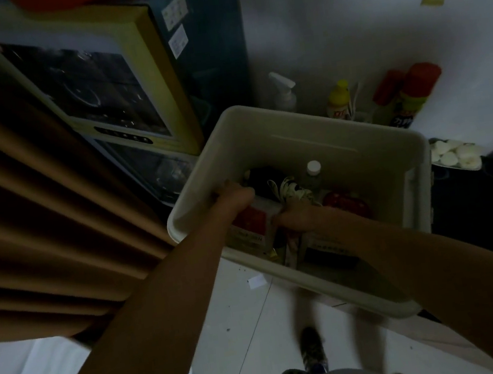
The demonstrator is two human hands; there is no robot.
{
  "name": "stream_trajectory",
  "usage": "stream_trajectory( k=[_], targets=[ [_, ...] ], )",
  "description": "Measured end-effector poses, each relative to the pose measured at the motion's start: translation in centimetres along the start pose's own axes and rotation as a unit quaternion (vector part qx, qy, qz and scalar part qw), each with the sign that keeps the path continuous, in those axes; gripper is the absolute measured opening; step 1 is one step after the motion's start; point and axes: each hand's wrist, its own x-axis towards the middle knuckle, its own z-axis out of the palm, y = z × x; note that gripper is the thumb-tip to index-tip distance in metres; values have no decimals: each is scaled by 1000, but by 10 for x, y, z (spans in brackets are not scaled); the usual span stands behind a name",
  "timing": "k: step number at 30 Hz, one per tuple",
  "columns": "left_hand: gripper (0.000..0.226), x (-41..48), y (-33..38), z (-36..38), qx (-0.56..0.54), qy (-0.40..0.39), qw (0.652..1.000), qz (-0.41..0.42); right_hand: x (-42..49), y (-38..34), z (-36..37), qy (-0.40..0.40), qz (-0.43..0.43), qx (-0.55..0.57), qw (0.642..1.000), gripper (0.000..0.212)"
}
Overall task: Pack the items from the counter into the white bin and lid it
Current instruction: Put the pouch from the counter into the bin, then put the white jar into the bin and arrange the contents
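Lighting was poor at the time of inspection and fine detail was limited. Nearest the camera, a foot [312, 347] stood on the pale tiled floor [243, 319], with a small scrap of white paper [256, 281] lying on a tile just short of the bin.

Both bare forearms reached forward from the lower edge of the view. The left hand [233, 195] was closed over the left rim of the white bin [324, 289], fingers curled over the edge. The right hand [297, 216] was down inside the bin, closed around a dark, narrow item [287, 244] among the contents; what that item was could not be made out.

The bin stood open, no lid on it, between a brown curtain [38, 214] on the left and a dark counter [478, 219] on the right. Inside it were a bottle with a white cap [313, 168], a red rounded item [346, 205], a red and white packet [248, 222] under the left wrist, and a pale striped bundle [294, 190] just beyond the right hand.

Beyond the bin, on the right, a tray of white round pieces [454, 154] sat on the counter edge. Farther back, against the wall, stood a clear spray bottle [283, 92], a yellow-capped bottle [339, 102] and a red-capped can [414, 92]. To the left rear, a large printed carton [94, 90] leaned behind the curtain.
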Motion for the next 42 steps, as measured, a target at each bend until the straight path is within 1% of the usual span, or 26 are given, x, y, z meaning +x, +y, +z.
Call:
stream_trajectory(
  k=[1,2,4,6,9,12,14,17,19,20,24,28,30,33,35,38,41,42],
  targets=[
    [68,-11,3,-5,4,2,1000,13,-1,-1,-4,12,5,-15,1000,24],
    [65,-41,15,-12,8,0,999,36,-5,-3,-8,18,-1,-21,1000,25],
    [61,-78,30,-18,11,-8,997,81,-15,-5,-14,27,-31,-16,999,17],
    [56,-96,38,-21,18,4,990,137,-21,-4,-20,47,-58,-7,997,19],
    [40,-112,50,-20,1,-27,984,177,-34,-3,-32,67,-93,10,993,20],
    [30,-131,69,-16,-4,-27,975,220,-50,0,-51,108,-143,-2,984,13],
    [32,-142,83,-11,2,-25,968,250,-62,3,-65,155,-168,-3,973,20],
    [39,-166,111,7,25,-29,954,299,-92,15,-90,217,-178,17,960,26],
    [38,-182,131,19,48,-21,940,336,-111,24,-107,230,-184,29,955,36],
    [37,-191,143,25,63,-19,930,362,-118,30,-116,237,-192,32,952,38],
    [38,-223,188,55,102,-41,892,439,-154,55,-151,302,-200,51,931,30],
    [40,-250,223,95,118,-38,863,490,-191,91,-181,331,-197,73,920,33],
    [40,-265,234,121,122,-57,855,501,-209,117,-193,339,-181,106,917,33],
    [40,-282,244,164,117,-88,851,504,-229,156,-207,380,-139,95,909,38],
    [39,-289,246,191,122,-115,848,502,-238,182,-212,393,-127,104,905,35],
    [31,-297,240,234,132,-165,846,489,-246,224,-213,406,-106,107,902,28],
    [45,-302,229,274,143,-188,854,464,-251,261,-210,403,-73,125,904,37],
    [46,-304,226,283,145,-193,856,457,-250,272,-209,400,-65,135,904,41]
  ],
)
